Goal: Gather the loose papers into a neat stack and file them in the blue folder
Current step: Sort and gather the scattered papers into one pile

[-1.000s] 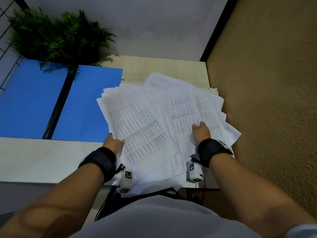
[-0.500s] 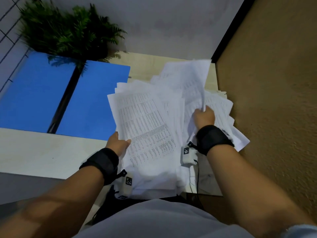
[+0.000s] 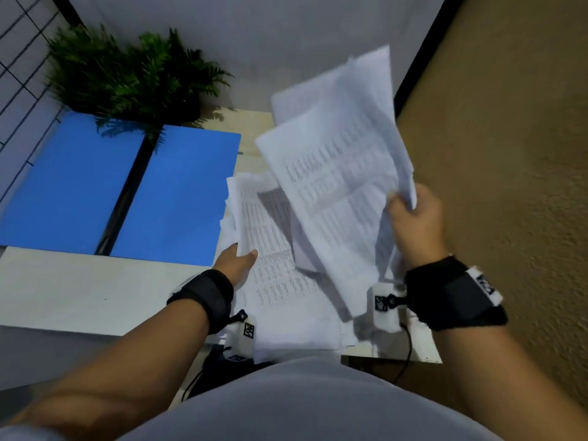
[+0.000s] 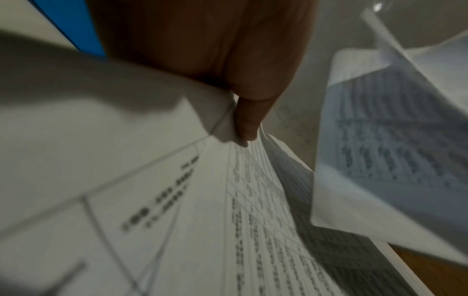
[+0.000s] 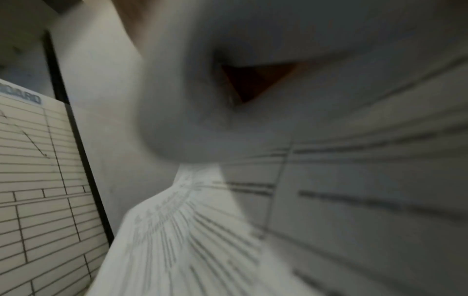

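Note:
A messy pile of printed white papers (image 3: 276,281) lies on the pale table (image 3: 79,291), overhanging its near edge. My left hand (image 3: 237,259) holds the pile's left edge, thumb on top; the left wrist view shows the thumb (image 4: 247,124) on the sheets (image 4: 202,220). My right hand (image 3: 413,218) grips a bunch of sheets (image 3: 337,186) by their right edge and holds them raised and tilted above the pile. The right wrist view is blurred and filled with those sheets (image 5: 202,230). The blue folder (image 3: 127,192) lies open and flat to the left, with a black spine.
A green fern (image 3: 127,78) stands behind the folder against the grey wall. A tan textured wall (image 3: 509,186) runs close along the table's right side. A wire grid (image 3: 19,58) is at far left. My torso in a grey shirt (image 3: 302,402) is at the table's near edge.
My right hand has taken hold of a bunch of sheets and lifted them up and to the right off the pile. My left hand has stayed on the pile's left edge.

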A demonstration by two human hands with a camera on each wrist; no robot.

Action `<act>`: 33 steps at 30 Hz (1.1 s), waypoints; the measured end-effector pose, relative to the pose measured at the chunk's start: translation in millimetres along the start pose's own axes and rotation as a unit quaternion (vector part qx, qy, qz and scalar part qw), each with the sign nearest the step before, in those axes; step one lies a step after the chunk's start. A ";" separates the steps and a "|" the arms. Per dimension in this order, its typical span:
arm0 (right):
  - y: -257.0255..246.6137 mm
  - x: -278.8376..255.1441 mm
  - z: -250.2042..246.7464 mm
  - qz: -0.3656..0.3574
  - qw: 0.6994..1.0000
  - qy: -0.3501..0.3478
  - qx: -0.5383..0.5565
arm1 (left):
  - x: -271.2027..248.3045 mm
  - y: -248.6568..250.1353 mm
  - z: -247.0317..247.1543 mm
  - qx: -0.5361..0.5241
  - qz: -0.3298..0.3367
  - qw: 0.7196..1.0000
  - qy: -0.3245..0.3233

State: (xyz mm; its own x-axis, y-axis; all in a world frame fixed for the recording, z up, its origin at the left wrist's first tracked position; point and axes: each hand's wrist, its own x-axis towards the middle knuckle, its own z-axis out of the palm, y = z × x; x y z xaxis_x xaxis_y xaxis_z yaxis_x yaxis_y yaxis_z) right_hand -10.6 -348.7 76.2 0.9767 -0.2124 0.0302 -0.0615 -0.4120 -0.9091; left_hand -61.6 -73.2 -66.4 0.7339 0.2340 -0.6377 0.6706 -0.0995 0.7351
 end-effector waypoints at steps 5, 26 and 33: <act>55.7 -19.4 21.6 0.159 0.985 -0.061 -0.010 | -16.3 11.2 0.2 -0.013 0.000 1.000 -0.015; 119.8 -35.7 78.5 0.195 0.931 -0.225 -0.212 | -10.3 -4.5 14.7 0.012 0.013 1.000 0.012; 130.3 11.8 4.3 0.224 0.896 0.008 -0.383 | -2.5 3.4 4.0 0.087 -0.041 0.995 -0.011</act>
State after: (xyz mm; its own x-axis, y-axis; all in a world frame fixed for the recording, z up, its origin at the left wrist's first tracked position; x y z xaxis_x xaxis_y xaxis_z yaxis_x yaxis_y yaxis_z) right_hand -6.2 -401.1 -43.7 0.8160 -0.5190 -0.2545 -0.5758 -0.7684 -0.2794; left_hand -60.7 -78.0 -63.2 0.6775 0.2278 -0.6994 0.7350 -0.2467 0.6316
